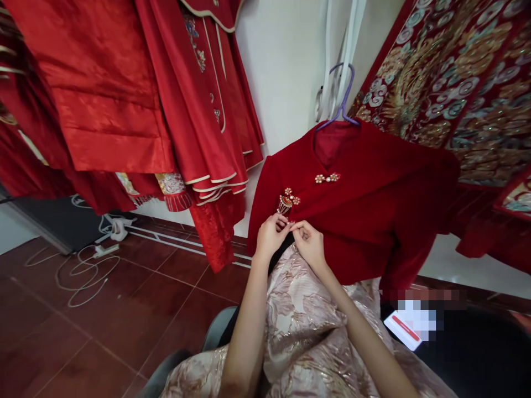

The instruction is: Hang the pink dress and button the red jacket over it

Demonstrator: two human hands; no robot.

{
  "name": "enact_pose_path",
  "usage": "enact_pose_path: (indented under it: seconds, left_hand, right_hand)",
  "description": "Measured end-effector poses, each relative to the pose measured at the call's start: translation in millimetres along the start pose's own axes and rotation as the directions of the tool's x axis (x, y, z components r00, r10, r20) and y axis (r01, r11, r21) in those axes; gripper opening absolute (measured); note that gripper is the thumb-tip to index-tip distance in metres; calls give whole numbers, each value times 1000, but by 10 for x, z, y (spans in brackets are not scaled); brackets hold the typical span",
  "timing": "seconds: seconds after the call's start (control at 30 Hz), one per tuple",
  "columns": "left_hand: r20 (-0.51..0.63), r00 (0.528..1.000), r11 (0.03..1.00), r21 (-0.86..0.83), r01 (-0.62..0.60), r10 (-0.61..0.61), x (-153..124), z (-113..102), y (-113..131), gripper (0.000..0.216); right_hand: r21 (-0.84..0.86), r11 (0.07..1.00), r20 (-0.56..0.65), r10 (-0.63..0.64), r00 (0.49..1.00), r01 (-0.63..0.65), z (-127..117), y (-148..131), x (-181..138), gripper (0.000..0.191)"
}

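A dark red velvet jacket hangs on a purple hanger in front of me. It carries a pearl clasp at the collar and a gold fan-shaped brooch lower down. My left hand and my right hand meet at the jacket's front edge just under the brooch. Both hands are closed in a pinch on the fabric or a small fastener there; which one, I cannot make out. A pink and gold brocade skirt hangs below the jacket, under my forearms.
Bright red garments hang at the left against a white wall. Embroidered red and gold cloth hangs at the right. White cables and a power strip lie on the dark red tiled floor. A grey chair stands below.
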State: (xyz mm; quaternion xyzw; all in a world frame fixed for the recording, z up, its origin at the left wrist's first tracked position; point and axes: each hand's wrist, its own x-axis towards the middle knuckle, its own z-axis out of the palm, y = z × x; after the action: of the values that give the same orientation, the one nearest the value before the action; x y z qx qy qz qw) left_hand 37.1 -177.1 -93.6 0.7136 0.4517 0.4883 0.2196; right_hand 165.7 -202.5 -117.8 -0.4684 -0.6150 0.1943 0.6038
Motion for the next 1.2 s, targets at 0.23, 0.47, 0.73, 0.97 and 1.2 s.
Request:
enact_pose_path:
  seconds: [0.23, 0.47, 0.73, 0.97, 1.2]
  left_hand:
    - [19, 998, 997, 51, -54, 54, 30, -43, -2, 7]
    - [27, 997, 997, 23, -71, 70, 15, -60, 1, 13]
    - [116, 992, 995, 79, -66, 56, 35, -110, -20, 30]
    - [116, 992, 997, 57, -57, 50, 59, -101, -89, 23]
    - [175, 985, 996, -84, 4, 11, 70, -122, -76, 14]
  right_hand:
    - [39, 999, -61, 16, 998, -14, 5, 14, 0, 16]
    - [51, 999, -133, 16, 991, -9, 4, 36, 4, 13]
    - [23, 1000, -261, 4, 965, 2, 5, 7, 23, 12]
    - [-74, 997, -256, -2, 967, -17, 44, 97, 62, 19]
    - [-107, 994, -231, -18, 973, -7, 35, 138, 65, 17]
